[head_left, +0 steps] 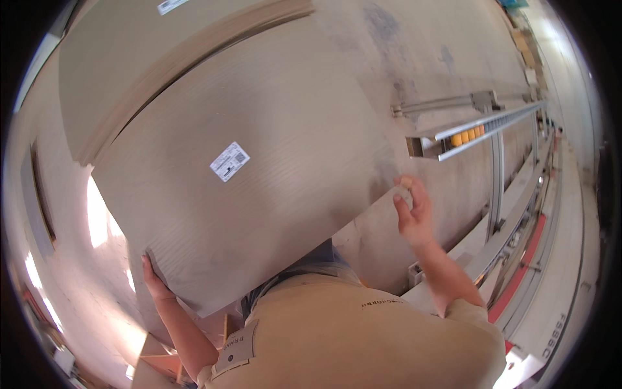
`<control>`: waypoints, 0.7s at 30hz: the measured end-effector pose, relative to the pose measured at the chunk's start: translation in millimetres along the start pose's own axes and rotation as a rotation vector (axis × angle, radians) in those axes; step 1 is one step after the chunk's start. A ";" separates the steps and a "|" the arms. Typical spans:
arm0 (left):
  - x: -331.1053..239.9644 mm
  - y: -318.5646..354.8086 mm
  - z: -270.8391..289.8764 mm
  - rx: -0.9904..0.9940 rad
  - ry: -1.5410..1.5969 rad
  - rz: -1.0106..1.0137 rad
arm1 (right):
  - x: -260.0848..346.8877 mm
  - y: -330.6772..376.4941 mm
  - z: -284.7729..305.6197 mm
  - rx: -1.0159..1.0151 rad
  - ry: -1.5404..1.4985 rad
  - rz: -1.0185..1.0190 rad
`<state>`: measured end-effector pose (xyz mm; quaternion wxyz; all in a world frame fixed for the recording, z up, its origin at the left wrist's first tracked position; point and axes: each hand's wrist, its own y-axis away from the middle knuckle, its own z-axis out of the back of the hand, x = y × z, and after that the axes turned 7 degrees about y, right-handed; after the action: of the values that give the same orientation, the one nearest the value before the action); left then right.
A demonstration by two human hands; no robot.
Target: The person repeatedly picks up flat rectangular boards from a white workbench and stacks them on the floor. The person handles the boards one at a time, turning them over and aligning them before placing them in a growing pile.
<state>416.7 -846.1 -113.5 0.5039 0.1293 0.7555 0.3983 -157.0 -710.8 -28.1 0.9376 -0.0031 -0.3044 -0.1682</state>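
Gripping a large grey panel [259,168], left hand [154,277] and right hand [414,211], above dusty concrete floor [363,58].

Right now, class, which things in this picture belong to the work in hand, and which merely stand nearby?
In hand:
- large grey-beige panel with a white sticker
- left hand gripping its lower corner
- right hand gripping its right corner

Nearby:
- stacked panels behind it
- metal roller rail with orange rollers
- concrete floor
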 end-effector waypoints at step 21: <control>-33.4 -39.2 -28.9 0.136 0.022 -0.090 | -63.5 -52.1 -137.0 -0.535 -1.489 -0.788</control>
<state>415.1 -905.0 -115.2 0.5030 0.1249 0.7913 0.3245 -143.6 -754.9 -181.1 0.3377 -0.2261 -0.7652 -0.4993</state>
